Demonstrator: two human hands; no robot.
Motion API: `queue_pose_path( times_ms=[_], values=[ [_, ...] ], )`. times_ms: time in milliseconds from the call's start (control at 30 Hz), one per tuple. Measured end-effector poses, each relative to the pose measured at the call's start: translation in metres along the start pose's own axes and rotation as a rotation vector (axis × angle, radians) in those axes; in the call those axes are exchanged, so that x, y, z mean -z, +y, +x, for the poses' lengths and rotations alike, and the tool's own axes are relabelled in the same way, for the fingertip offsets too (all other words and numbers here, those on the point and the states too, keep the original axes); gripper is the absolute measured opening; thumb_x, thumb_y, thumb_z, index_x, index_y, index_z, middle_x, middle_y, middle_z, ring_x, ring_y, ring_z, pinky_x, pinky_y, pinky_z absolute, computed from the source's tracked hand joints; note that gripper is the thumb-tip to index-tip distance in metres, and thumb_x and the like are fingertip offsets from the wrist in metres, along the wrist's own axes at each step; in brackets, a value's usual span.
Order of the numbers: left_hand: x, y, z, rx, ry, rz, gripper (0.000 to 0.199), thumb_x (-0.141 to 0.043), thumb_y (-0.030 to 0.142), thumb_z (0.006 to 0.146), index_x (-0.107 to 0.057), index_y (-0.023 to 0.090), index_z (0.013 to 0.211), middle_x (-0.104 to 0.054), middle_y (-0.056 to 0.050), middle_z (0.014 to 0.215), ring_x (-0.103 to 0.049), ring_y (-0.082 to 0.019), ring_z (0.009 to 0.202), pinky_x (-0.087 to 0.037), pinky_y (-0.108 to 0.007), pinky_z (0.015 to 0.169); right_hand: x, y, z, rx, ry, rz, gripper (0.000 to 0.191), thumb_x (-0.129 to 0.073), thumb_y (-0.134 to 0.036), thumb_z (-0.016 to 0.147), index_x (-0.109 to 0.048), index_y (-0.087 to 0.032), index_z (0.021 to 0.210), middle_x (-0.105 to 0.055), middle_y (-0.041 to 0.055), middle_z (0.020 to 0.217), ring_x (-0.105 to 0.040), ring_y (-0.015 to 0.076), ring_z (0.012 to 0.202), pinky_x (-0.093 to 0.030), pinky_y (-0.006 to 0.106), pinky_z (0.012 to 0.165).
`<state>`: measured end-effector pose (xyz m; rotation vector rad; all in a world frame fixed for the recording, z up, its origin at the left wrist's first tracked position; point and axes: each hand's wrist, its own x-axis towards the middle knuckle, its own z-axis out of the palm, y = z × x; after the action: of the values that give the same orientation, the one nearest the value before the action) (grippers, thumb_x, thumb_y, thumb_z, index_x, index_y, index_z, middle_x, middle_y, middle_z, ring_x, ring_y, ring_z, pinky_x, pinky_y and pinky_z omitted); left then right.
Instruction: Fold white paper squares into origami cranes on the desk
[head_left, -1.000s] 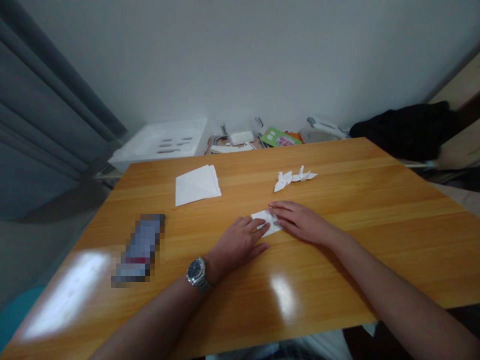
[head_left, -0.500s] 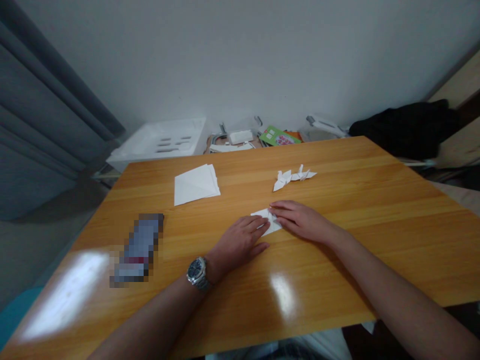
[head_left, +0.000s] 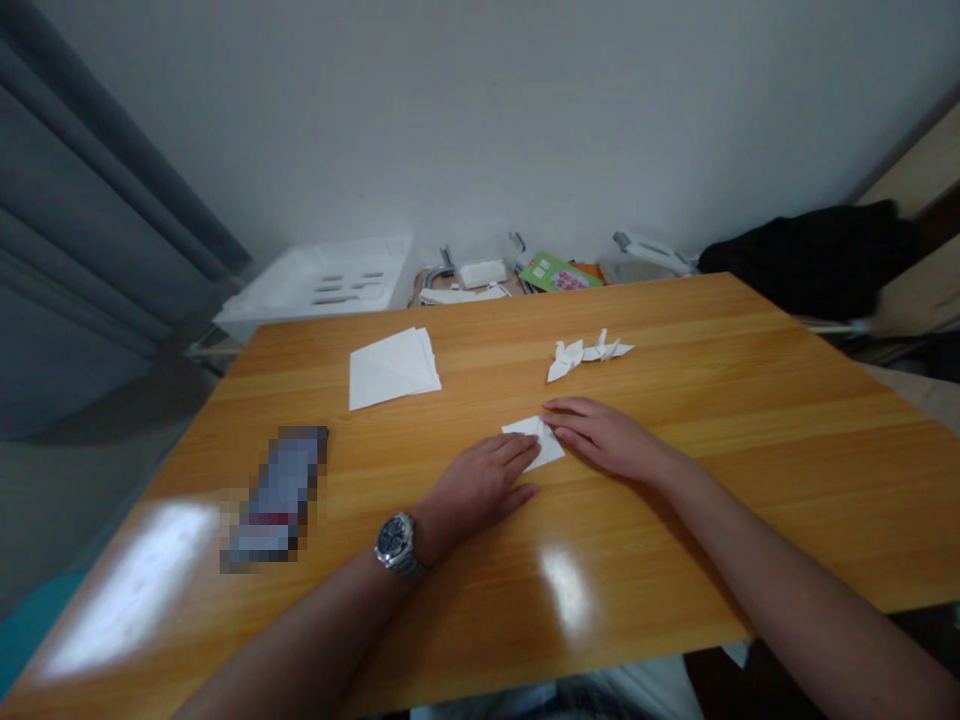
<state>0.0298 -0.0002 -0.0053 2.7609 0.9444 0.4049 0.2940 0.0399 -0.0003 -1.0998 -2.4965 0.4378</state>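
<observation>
A small folded square of white paper (head_left: 549,446) lies flat on the wooden table (head_left: 660,560). Resting over its left part is my left hand (head_left: 486,478), fingers stretched out and pressing it down; a metal watch (head_left: 395,540) is on that wrist. My right hand (head_left: 600,432) lies at the paper's upper right edge with its fingers extended, the fingertips touching near the top corner. Part of the paper is hidden under the left fingers. Beyond the hands stand two folded paper cranes (head_left: 568,358), side by side.
Some white paper sheets (head_left: 390,370) lie stacked at the back left. A phone-like item (head_left: 281,490), blurred out, is on the left. Behind the table are a white tray (head_left: 330,285), a green booklet (head_left: 555,272) and a dark cloth (head_left: 810,255).
My right hand has shifted slightly, and its fingers cover less of the folded paper. The left hand stays in place on it.
</observation>
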Motion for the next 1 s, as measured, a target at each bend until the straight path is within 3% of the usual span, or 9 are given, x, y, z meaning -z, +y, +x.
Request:
queue_pose_path(
  times_ms=[600, 1000],
  values=[
    [0.004, 0.003, 0.002, -0.002, -0.033, 0.044, 0.051, -0.05, 0.042, 0.102, -0.043, 0.023, 0.149, -0.054, -0.01, 0.147, -0.053, -0.026, 0.133, -0.045, -0.041, 0.113, -0.005, 0.001, 0.001, 0.02, 0.025, -0.049, 0.035, -0.046, -0.03, 0.104, -0.068, -0.021, 0.13, -0.061, 0.0138, 0.14, -0.058, 0.0271, 0.129, -0.048, 0.049, 0.109],
    [0.0, 0.001, 0.001, 0.004, -0.021, 0.015, 0.051, -0.051, 0.04, 0.101, -0.045, 0.022, 0.148, -0.053, -0.009, 0.149, -0.05, -0.024, 0.137, -0.042, -0.041, 0.116, 0.005, 0.006, -0.004, 0.033, 0.007, 0.015, 0.036, -0.047, -0.034, 0.104, -0.066, -0.029, 0.133, -0.058, 0.0101, 0.144, -0.056, 0.0261, 0.13, -0.048, 0.048, 0.109]
  ],
)
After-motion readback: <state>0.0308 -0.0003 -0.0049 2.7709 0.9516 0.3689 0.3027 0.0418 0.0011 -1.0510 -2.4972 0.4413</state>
